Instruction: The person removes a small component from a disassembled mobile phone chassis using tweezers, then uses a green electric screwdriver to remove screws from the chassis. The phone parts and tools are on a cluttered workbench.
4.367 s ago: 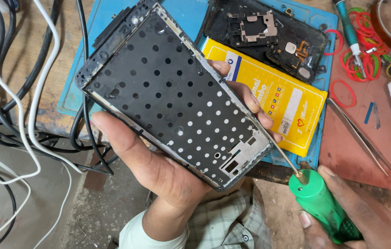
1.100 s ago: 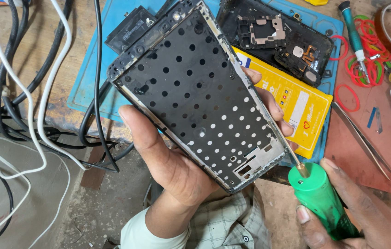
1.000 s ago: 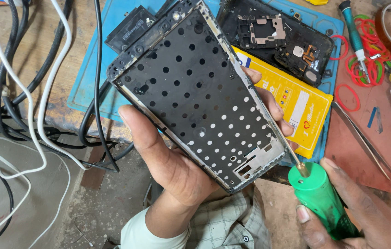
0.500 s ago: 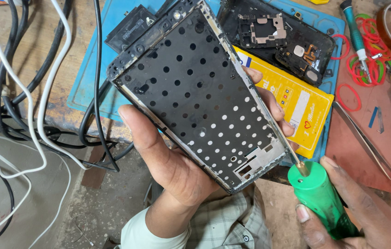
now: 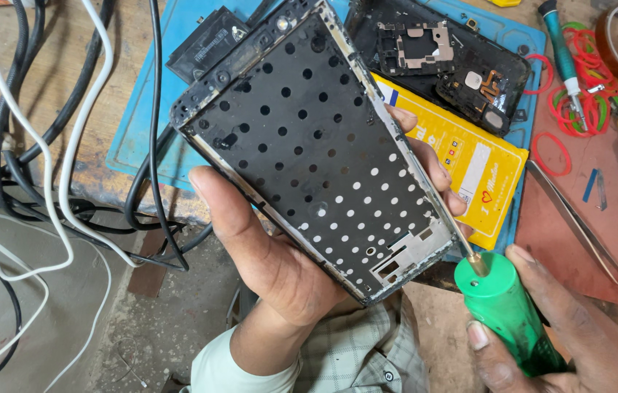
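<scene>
Head view: looking down at two bare hands over a cluttered work surface.
Left hand (image 5: 280, 269): grip closed round the phone frame (image 5: 309, 145), thumb along its 9 o'clock edge, fingertips showing past the 3 o'clock edge.
Phone frame: black perforated plate with a metal rim, held tilted, top end toward 12 o'clock, above the surface.
Right hand (image 5: 564, 335): at 5 o'clock, grip wrapped tight round the green handle of the screwdriver (image 5: 505, 306).
Screwdriver: thin shaft runs up toward 11 o'clock along the frame's 3 o'clock edge; whether the tip touches the frame cannot be told.
Yellow battery (image 5: 462, 160): lies on the blue mat (image 5: 141, 116), partly behind the frame, at 2 o'clock.
Black back cover (image 5: 447, 65): on the mat at 1 o'clock, small parts inside.
Tweezers (image 5: 571, 218): on the red-brown surface at 3 o'clock.
Rubber bands (image 5: 578, 102): red and green, heaped at 2 o'clock beside a second screwdriver (image 5: 560, 47).
Cables (image 5: 39, 167): black and white, trailing at 9 o'clock.
</scene>
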